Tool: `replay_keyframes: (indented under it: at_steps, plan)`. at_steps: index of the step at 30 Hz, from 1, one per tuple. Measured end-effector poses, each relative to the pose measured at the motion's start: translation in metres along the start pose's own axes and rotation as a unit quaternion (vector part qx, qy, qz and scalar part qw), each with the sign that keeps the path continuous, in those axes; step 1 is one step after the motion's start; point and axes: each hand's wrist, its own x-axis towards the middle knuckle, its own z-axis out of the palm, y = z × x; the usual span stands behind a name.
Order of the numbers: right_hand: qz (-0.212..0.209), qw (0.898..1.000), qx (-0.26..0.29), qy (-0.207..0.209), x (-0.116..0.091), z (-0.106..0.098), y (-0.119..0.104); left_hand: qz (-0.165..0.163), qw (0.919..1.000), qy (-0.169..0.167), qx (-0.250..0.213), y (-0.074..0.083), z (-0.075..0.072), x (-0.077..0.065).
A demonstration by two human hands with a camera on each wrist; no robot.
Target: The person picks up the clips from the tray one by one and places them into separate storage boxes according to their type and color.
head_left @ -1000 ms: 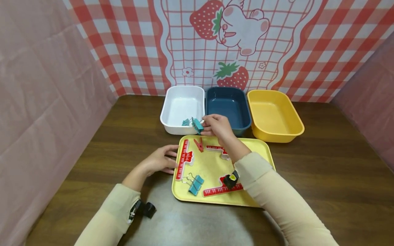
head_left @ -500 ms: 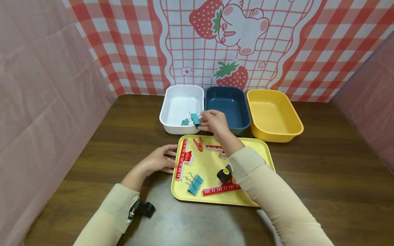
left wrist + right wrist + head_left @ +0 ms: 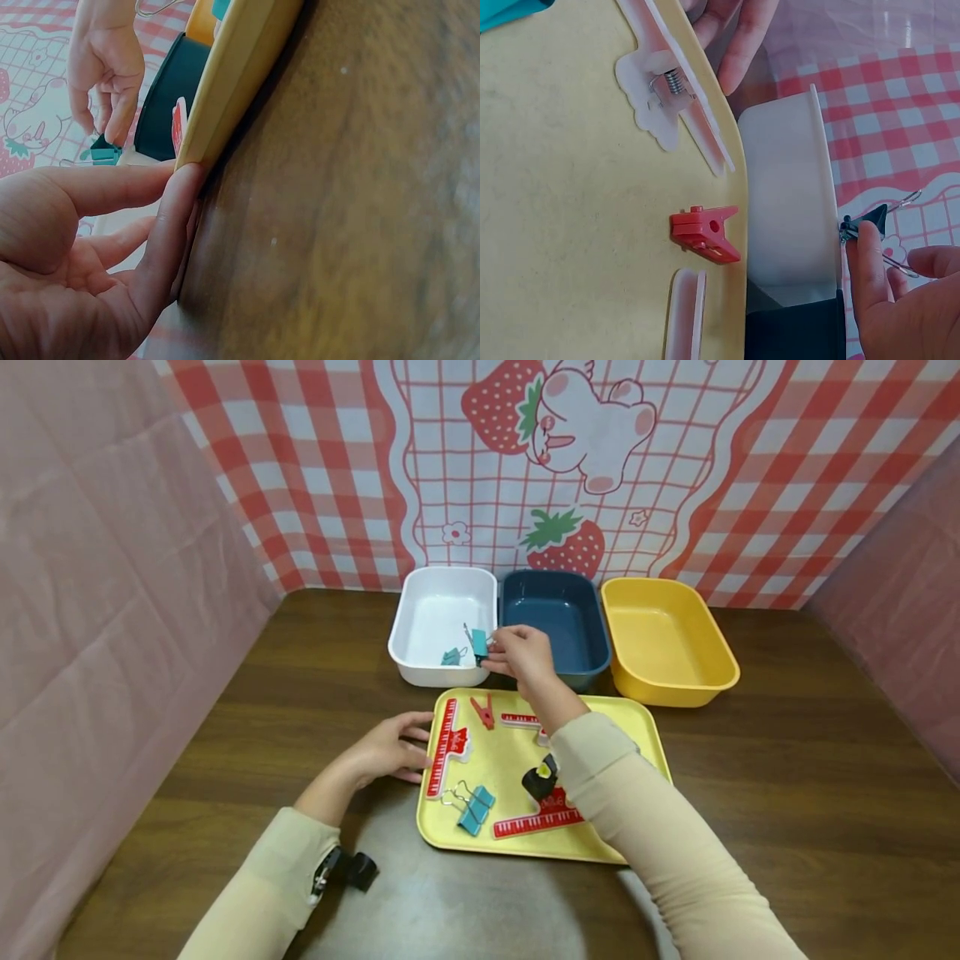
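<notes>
My right hand pinches a teal binder clip over the front right corner of the white bin. In the right wrist view one wire handle of the binder clip lies between thumb and fingers, the other points away. Another teal binder clip lies inside that bin. My left hand rests against the left edge of the yellow tray, its fingertips on the outer rim in the left wrist view. On the tray are a larger teal binder clip, a red clothespin-like clip and red piano-key clips.
A dark blue bin and a yellow bin stand in a row to the right of the white one, behind the tray. A checked strawberry-print cloth hangs right behind the bins. Pink cloth covers the left side.
My right hand has moved slightly back and left, carrying the binder clip from the white bin's front corner to over its inside, and the clip has turned more upright. My left hand stays put.
</notes>
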Motion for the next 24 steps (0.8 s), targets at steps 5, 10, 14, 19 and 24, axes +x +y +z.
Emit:
replay_keyframes:
  at_steps: [5, 10, 14, 19, 24]
  plan:
    - [0.005, 1.0, 0.01, 0.006, 0.0009, 0.0014, -0.0002, 0.002, 1.0, -0.001, -0.001, -0.0003, -0.0004, 0.0001]
    - [0.009, 1.0, 0.012, 0.01, 0.0017, 0.0034, 0.0013, -0.001, 1.0, -0.001, 0.001, 0.0001, -0.0003, -0.0002]
    - [0.007, 1.0, 0.012, 0.014, 0.0027, 0.0043, 0.0023, -0.001, 1.0, 0.0, 0.001, 0.0003, -0.0001, 0.0]
    - [0.007, 1.0, 0.011, 0.015, 0.0028, 0.0048, 0.0025, 0.001, 1.0, 0.0, -0.001, 0.0001, -0.0003, 0.0]
    - [0.009, 1.0, 0.011, 0.013, 0.0025, 0.0043, 0.0036, -0.001, 1.0, 0.0, -0.001, -0.0007, -0.0004, 0.0003]
